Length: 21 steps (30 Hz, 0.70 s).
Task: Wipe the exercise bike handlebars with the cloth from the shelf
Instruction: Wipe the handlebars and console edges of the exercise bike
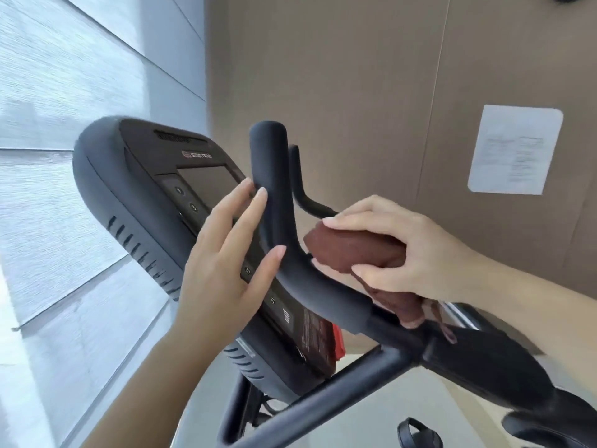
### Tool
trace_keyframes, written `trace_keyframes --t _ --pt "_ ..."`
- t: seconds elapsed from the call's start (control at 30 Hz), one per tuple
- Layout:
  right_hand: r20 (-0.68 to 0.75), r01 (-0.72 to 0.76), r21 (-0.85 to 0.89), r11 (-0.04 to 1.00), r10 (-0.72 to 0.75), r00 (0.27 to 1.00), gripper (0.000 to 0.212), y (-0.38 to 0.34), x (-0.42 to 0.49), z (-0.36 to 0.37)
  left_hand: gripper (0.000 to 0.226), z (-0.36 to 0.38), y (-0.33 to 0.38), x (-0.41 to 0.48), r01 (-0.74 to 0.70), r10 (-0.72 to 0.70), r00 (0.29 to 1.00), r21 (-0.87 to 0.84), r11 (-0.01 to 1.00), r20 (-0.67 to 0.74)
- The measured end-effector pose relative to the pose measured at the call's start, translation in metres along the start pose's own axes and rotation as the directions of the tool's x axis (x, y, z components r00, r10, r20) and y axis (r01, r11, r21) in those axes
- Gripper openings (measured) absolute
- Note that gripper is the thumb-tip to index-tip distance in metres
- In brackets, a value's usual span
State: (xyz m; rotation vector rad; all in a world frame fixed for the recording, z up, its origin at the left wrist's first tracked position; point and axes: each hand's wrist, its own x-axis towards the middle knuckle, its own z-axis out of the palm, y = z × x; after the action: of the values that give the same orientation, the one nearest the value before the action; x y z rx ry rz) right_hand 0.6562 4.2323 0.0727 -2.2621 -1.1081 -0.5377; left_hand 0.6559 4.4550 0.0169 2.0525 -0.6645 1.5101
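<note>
The exercise bike's black padded handlebar (274, 195) curves up in the middle of the view, its rounded tip pointing upward. My left hand (223, 263) is open, fingers spread, fingertips and thumb resting against the left side of that bar. My right hand (400, 250) grips a folded brown cloth (349, 250) just right of the bar's bend; the cloth's end touches or nearly touches the bar. A loose corner of the cloth hangs down below my palm. A second thinner bar (300, 185) rises behind.
The bike's dark console (139, 189) with screen and buttons sits left of the handlebar, behind my left hand. The black frame tube (323, 402) runs below. A brown wall with a white paper notice (513, 150) stands behind; grey wall panels at left.
</note>
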Motion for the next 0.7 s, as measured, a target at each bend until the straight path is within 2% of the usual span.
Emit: trace_keyframes --t 0.13,0.2,0.37,0.43,0.5,0.57,0.63,0.7 --pt "-0.299 0.154 0.180 0.972 -0.095 0.950 0.053 0.010 0.032 0.008 0.053 0.004 0.010 0.004 0.014 -0.016 1.000 0.124 0.992 0.023" --pt "-0.341 0.228 0.267 0.936 -0.130 0.931 0.052 0.009 0.046 0.018 0.053 0.003 0.016 0.004 0.057 -0.061 0.998 0.131 0.990 0.027" --pt "-0.238 0.277 0.429 0.860 -0.188 0.953 0.054 0.021 0.046 0.037 0.056 0.003 0.029 -0.001 0.188 -0.190 0.982 0.040 0.981 0.027" --pt "-0.157 0.267 0.455 0.849 -0.219 0.963 0.053 0.033 0.038 0.036 0.056 0.006 0.034 -0.003 0.303 -0.303 0.953 -0.128 0.945 0.018" --pt "-0.073 0.265 0.479 0.837 -0.263 0.962 0.050 0.041 0.030 0.033 0.055 0.007 0.040 -0.003 0.403 -0.419 0.907 -0.343 0.849 0.028" --pt "-0.020 0.321 0.473 0.821 -0.354 0.935 0.049 0.044 0.026 0.029 0.054 0.010 0.043 -0.002 0.430 -0.472 0.881 -0.442 0.787 0.016" --pt "-0.025 0.385 0.448 0.807 -0.419 0.908 0.049 0.044 0.027 0.026 0.053 0.013 0.045 -0.002 0.429 -0.490 0.871 -0.461 0.777 -0.015" --pt "-0.123 0.434 0.422 0.796 -0.424 0.897 0.048 0.046 0.035 0.024 0.054 0.016 0.045 -0.002 0.434 -0.506 0.862 -0.459 0.775 -0.039"
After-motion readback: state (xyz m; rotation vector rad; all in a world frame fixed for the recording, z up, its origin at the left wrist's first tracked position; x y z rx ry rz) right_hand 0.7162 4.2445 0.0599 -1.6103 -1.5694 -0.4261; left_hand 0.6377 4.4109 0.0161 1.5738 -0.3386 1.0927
